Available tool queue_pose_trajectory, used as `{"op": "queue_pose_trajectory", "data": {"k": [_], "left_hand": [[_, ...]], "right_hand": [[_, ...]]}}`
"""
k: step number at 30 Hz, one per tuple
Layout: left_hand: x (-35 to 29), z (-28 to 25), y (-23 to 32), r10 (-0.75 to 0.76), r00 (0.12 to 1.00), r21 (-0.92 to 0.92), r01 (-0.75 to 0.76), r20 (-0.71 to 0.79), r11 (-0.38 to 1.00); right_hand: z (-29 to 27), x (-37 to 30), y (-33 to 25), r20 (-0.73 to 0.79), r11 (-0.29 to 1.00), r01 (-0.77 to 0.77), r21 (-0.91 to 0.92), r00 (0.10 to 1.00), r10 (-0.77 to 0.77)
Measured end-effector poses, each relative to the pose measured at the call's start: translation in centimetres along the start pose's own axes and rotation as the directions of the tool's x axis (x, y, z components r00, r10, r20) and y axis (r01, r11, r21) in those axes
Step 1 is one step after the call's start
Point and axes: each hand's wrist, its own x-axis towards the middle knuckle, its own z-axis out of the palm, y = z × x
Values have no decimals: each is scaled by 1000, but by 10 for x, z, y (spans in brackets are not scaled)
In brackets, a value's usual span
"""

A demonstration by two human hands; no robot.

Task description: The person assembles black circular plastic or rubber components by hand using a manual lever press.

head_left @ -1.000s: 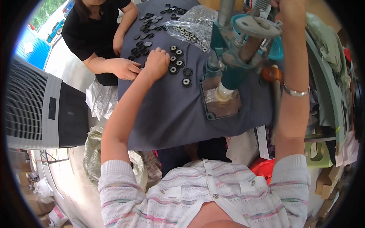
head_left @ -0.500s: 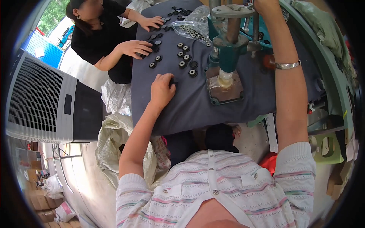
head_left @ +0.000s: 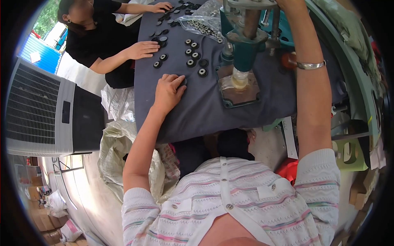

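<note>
A worktop [head_left: 193, 110] draped in grey cloth fills the middle of the view, seen from above. A person in a white knit cardigan [head_left: 246, 197] with coloured stripes faces it from the lower edge. To the far left stands a grey and black air cooler [head_left: 37, 106] with a slatted grille. A co-worker [head_left: 94, 37] in a black top is at the worktop's upper left, both arms stretched over it. Right of centre rises a teal hand press [head_left: 246, 53], its pale tip just above a square base plate. A crumpled whitish sack [head_left: 113, 147] stands below the worktop's left corner.

A blue-green basin [head_left: 283, 30] sits behind the press. The right hand [head_left: 289, 3], cut off by the upper edge, is beside the press's top; whether its fingers are spread or closed cannot be told. The left hand [head_left: 167, 93] rests on the cloth, left of the press, thumb and forefinger pinching a dark disc [head_left: 183, 82]. Near the co-worker lies a clear plastic bag [head_left: 201, 24] of small metal rings. A silver bracelet [head_left: 310, 65] circles the right wrist. Between the left hand and that bag, a loose group of black round pieces [head_left: 191, 63] lies apart from the fingers, most with pale metal centres.
</note>
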Motion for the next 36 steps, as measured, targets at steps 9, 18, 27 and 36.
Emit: {"op": "queue_pose_trajectory", "data": {"k": [9, 18, 27, 36], "left_hand": [[32, 37, 31, -268, 956, -441, 191, -120, 877], [39, 59, 33, -186, 960, -299, 118, -210, 947], [38, 62, 36, -141, 962, -220, 88, -236, 972], [36, 60, 37, -110, 969, -124, 85, -219, 989]], "right_hand": [[-4, 1, 0, 26, 1000, 12, -1, 1000, -12], [0, -4, -4, 0, 999, 2, -50, 1000, -2], [-1, 2, 2, -10, 999, 33, -17, 999, -34], [3, -1, -1, -13, 999, 44, -25, 999, -44]]}}
